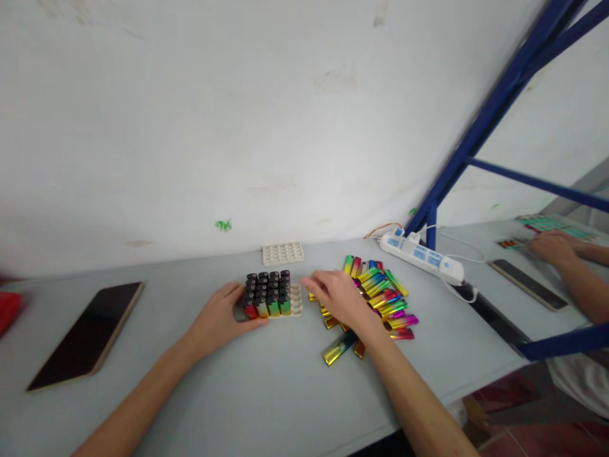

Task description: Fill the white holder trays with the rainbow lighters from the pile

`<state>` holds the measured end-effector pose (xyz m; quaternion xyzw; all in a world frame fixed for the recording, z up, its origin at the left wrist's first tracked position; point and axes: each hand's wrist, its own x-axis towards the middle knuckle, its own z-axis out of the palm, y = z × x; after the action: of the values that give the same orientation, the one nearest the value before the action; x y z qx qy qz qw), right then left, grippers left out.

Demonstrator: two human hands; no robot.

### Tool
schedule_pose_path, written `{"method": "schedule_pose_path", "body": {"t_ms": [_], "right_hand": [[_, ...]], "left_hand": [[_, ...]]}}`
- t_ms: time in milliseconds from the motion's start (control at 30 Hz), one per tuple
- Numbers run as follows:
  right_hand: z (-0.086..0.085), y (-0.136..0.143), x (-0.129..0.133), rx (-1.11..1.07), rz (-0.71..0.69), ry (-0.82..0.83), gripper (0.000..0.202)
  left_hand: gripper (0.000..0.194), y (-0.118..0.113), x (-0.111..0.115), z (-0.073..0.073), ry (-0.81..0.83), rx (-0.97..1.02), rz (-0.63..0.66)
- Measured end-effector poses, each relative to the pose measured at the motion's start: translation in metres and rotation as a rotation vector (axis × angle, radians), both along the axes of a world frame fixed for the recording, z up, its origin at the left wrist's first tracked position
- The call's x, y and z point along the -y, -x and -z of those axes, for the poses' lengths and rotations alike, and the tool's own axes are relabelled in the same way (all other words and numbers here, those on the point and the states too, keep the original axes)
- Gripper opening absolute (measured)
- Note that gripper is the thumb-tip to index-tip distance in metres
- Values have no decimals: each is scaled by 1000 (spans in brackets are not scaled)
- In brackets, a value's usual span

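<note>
Glossy metallic lighters (268, 296) with black tops stand upright in a white, round-celled tray (295, 301), your curved left hand (217, 317) beside them; your right hand's (337, 295) grip is indiscernible. Grey tabletop (228, 393), scuffed white wall (190, 127).

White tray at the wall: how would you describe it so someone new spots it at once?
Find where the grey table meets the white wall. There, beyond the upright black-topped lighters, sits a small white tray with rows of round hollows. Unlike the nearer tray, it holds no lighters.
</note>
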<state>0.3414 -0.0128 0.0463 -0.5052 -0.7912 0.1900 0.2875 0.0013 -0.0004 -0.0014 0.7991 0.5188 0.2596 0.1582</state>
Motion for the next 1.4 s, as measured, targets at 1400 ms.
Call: {"method": "schedule_pose_path", "body": {"t_ms": [1400], "right_hand": [[27, -20, -41, -435, 217, 125, 23]], "left_hand": [[68, 0, 2, 5, -9, -14, -9]]}}
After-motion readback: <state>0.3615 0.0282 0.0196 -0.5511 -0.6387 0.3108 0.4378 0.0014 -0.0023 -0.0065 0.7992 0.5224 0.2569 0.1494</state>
